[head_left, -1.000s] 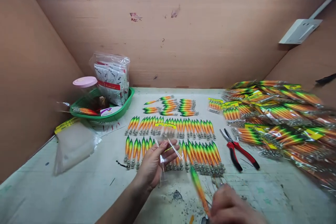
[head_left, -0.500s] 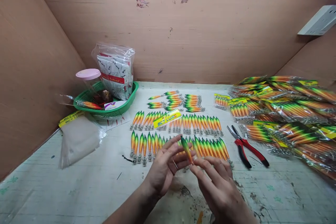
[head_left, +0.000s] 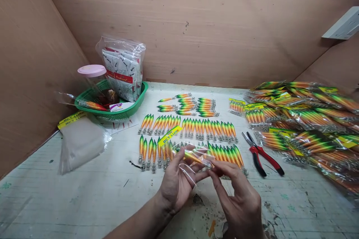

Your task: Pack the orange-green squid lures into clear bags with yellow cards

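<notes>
My left hand (head_left: pixel 175 181) is curled around a clear plastic bag (head_left: pixel 187 173) with a yellow "BCT LURE" header (head_left: pixel 169 136). A green-to-orange squid jig (head_left: pixel 193 155) lies slanted at the bag, its green end toward my left thumb. It looks to be inside the bag's opening, though the clear film makes this hard to tell. With thumb and fingers closed, my right hand (head_left: pixel 238 190) pinches the jig's hook end. Just beyond both hands, more squid jigs (head_left: pixel 202 129) stand in two rows, with smaller stacks (head_left: pixel 206 107) behind them.
Red-handled pliers (head_left: pixel 262 155) lie right of the rows. Packed jigs (head_left: pixel 314 112) pile up at the far right. On the left are empty header bags (head_left: pixel 82 142) and a green basket (head_left: pixel 131 109) holding a pink-lidded cup (head_left: pixel 92 70) and a bag of packets (head_left: pixel 122 71).
The jig has tipped from nearly upright to a flatter slant, down into the bag. The yellow header has shifted left and down and tilted more. The view has moved slightly.
</notes>
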`<state>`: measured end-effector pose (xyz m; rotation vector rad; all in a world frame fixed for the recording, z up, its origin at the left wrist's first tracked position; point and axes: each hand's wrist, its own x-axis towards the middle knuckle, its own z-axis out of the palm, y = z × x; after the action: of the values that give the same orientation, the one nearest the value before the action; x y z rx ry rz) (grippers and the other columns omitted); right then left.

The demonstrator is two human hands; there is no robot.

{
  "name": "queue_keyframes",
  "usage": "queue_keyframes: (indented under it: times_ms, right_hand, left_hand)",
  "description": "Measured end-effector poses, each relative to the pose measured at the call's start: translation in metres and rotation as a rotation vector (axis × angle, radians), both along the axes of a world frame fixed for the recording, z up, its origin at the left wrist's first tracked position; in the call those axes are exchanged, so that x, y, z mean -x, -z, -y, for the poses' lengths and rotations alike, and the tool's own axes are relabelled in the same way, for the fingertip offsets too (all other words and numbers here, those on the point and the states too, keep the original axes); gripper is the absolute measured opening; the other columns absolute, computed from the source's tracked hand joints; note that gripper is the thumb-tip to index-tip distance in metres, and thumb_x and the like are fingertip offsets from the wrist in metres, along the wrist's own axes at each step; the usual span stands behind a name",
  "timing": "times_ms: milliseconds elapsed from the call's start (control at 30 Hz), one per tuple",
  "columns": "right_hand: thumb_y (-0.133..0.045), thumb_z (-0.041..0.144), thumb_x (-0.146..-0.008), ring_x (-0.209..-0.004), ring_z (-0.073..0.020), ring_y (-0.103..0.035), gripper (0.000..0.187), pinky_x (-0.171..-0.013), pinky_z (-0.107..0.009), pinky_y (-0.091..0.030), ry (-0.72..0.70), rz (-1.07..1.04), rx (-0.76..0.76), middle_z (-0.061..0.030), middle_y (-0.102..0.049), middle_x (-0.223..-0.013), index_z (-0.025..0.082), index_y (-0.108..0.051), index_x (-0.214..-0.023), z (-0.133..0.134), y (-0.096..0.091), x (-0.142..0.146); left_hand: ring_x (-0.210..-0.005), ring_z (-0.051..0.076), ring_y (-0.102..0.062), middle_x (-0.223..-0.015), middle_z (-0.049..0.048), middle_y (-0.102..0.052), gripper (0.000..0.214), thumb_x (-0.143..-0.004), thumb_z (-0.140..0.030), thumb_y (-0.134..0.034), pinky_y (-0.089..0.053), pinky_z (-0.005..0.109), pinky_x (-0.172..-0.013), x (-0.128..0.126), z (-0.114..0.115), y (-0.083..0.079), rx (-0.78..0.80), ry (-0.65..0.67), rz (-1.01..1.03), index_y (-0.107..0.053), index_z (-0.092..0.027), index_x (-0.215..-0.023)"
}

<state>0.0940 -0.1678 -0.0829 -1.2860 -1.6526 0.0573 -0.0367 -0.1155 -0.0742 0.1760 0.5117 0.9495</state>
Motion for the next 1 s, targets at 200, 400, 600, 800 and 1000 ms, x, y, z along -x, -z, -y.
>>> queue_keyframes:
  times_ms: [200,400,600,800,1000]
  right_hand:
    - [-0.056,0.006,-0.081,-0.082,-0.0178,-0.060,0.021,-0.075,-0.034,-0.053,0.008,0.009,-0.058,-0.0044,-0.065,-0.083,0.020,-0.060,-0.095,-0.002,0.001,0.013]
    - [-0.056,0.004,-0.080,-0.093,-0.0204,-0.059,0.028,-0.081,-0.037,-0.051,-0.257,0.132,-0.006,-0.0071,-0.067,-0.100,0.019,-0.060,-0.103,0.003,-0.007,0.007]
    - [-0.053,0.026,-0.086,-0.084,-0.0191,-0.061,0.012,-0.068,-0.029,-0.052,0.208,0.124,0.246,-0.0064,-0.062,-0.091,0.022,-0.062,-0.093,0.014,0.005,-0.077]
    - [-0.046,0.026,-0.085,-0.077,-0.0172,-0.062,0.022,-0.065,-0.028,-0.052,0.184,0.199,0.516,-0.0076,-0.061,-0.097,0.022,-0.059,-0.103,0.017,0.031,-0.120]
    - [-0.043,0.021,-0.084,-0.087,-0.0204,-0.060,0.020,-0.073,-0.033,-0.051,0.168,0.220,0.502,-0.0083,-0.059,-0.095,0.021,-0.057,-0.099,0.014,0.040,-0.119]
  left_hand:
    - [-0.097,0.024,-0.065,-0.112,0.0113,-0.066,0.041,-0.086,-0.032,-0.054,-0.048,0.041,-0.087,-0.002,0.007,0.000,-0.029,0.011,0.035,-0.044,-0.023,-0.125]
    - [-0.105,0.028,-0.061,-0.117,0.0151,-0.063,0.045,-0.086,-0.037,-0.053,-0.043,0.042,-0.098,-0.001,0.005,0.004,0.081,0.017,0.025,-0.048,-0.015,-0.124]
    - [-0.109,0.031,-0.059,-0.114,0.0178,-0.064,0.046,-0.088,-0.028,-0.050,-0.047,0.045,-0.095,0.000,0.000,-0.002,0.130,-0.021,-0.013,-0.044,-0.008,-0.130]
    - [-0.108,0.031,-0.060,-0.117,0.0180,-0.062,0.051,-0.090,-0.033,-0.045,-0.050,0.045,-0.091,0.004,0.003,-0.005,0.082,0.008,0.031,-0.035,-0.015,-0.137]
    - [-0.109,0.028,-0.059,-0.121,0.0203,-0.060,0.044,-0.091,-0.031,-0.043,-0.051,0.040,-0.091,0.001,0.001,-0.002,0.106,0.044,0.042,-0.044,-0.007,-0.129]
